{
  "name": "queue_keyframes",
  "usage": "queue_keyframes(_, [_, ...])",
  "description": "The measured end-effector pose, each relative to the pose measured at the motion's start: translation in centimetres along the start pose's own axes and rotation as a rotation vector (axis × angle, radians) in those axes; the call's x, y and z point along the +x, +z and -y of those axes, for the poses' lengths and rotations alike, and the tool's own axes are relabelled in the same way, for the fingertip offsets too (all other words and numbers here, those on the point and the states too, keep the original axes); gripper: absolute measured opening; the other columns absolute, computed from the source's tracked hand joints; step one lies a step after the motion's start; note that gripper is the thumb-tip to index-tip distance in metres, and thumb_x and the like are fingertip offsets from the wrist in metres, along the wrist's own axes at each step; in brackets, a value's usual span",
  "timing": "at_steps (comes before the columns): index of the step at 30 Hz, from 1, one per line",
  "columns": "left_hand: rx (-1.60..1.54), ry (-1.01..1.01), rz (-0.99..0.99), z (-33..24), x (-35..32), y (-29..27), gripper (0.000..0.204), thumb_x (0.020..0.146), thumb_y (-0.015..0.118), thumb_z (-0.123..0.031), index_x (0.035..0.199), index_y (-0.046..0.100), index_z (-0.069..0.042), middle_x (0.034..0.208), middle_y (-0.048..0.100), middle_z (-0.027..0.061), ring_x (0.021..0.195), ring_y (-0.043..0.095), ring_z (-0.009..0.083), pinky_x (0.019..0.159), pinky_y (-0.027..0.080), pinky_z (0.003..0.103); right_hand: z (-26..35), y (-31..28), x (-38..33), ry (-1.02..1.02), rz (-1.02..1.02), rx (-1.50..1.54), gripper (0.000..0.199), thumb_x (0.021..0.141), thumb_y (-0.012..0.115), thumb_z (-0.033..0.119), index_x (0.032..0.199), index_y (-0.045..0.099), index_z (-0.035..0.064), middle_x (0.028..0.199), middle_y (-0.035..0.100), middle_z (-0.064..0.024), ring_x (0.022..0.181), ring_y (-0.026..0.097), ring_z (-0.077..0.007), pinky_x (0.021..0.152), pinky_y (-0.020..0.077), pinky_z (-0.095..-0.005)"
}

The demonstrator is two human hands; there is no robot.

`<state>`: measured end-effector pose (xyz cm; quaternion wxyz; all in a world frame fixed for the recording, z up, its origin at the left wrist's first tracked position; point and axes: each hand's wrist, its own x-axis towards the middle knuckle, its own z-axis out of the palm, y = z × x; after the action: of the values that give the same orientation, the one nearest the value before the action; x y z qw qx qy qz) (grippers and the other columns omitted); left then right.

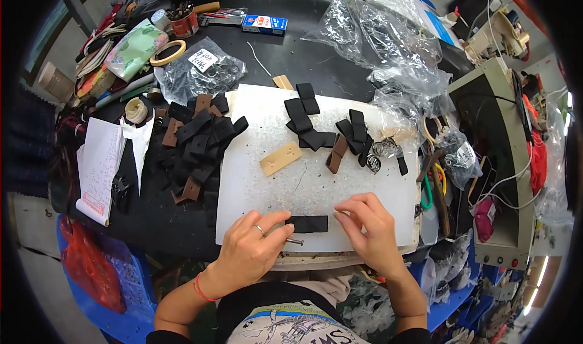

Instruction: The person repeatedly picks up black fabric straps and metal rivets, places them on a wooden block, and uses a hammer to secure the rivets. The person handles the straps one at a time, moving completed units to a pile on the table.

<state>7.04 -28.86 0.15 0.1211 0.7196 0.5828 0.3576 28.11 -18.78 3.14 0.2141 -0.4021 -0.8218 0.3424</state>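
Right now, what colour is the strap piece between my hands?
Black: the strap piece on the white board, clearest in the head view.

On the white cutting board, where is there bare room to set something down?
Bare board lies between the tan template, the black strips and the right hand; also the lower left, above the left hand. Its top edge and the strap pile are crowded.

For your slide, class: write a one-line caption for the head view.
Both hands, left hand and right hand, hold a black strap piece on a white cutting board.
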Motion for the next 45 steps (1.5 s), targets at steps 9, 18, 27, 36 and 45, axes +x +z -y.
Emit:
queue_keyframes(9, [0.025,0.100,0.083,0.9,1.0,-0.5,0.019,0.075,0.068,-0.005,0.094,0.069,-0.004,0.108,0.065,0.0059,0.073,0.056,0.0196,0.062,0.049,0.031,-2.2,1.3,-1.7,-0.401,-0.009,-0.171,0.031,0.075,0.075,0.002,0.105,0.068,0.0029,0.115,0.064,-0.0112,0.090,0.062,-0.0257,0.077,0.0508,-0.0352])
queue_keyframes(18, [0.055,0.137,0.075,1.3,0.7,-0.1,0.026,0.071,0.074,-0.001,0.097,0.069,-0.006,0.112,0.065,0.0059,0.067,0.053,0.0186,0.059,0.047,0.030,-2.4,1.8,-2.0,-0.360,-0.005,-0.118,0.029,0.076,0.074,0.000,0.105,0.068,0.0008,0.112,0.064,-0.0122,0.092,0.061,-0.0271,0.078,0.0504,-0.0353])
queue_keyframes(27, [-0.061,0.086,0.083,1.5,0.8,-0.1,0.023,0.074,0.072,-0.005,0.096,0.069,-0.005,0.109,0.066,0.0056,0.071,0.055,0.0195,0.062,0.049,0.030,-1.7,0.9,-1.5,-0.272,0.055,-0.064,0.029,0.074,0.078,0.003,0.102,0.070,0.0067,0.110,0.066,-0.0100,0.088,0.059,-0.0255,0.072,0.0501,-0.0337])
queue_keyframes(36, [-0.115,0.035,0.069,1.1,1.4,-0.4,0.021,0.074,0.073,-0.004,0.095,0.070,-0.007,0.106,0.067,0.0036,0.076,0.057,0.0214,0.067,0.051,0.033,-0.3,3.8,10.2,-0.638,-0.058,-0.448,0.027,0.082,0.062,0.004,0.108,0.066,0.0089,0.129,0.057,-0.0125,0.124,0.047,-0.0349,0.102,0.0384,-0.0442])
queue_keyframes(45, [-0.149,0.006,0.065,1.5,0.8,-0.1,0.022,0.073,0.071,-0.001,0.094,0.070,-0.008,0.107,0.067,0.0032,0.075,0.058,0.0225,0.068,0.051,0.033,-0.7,3.8,9.9,-0.586,0.111,-0.399,0.025,0.085,0.061,0.005,0.111,0.062,0.0052,0.111,0.060,-0.0078,0.119,0.049,-0.0290,0.100,0.0367,-0.0435])
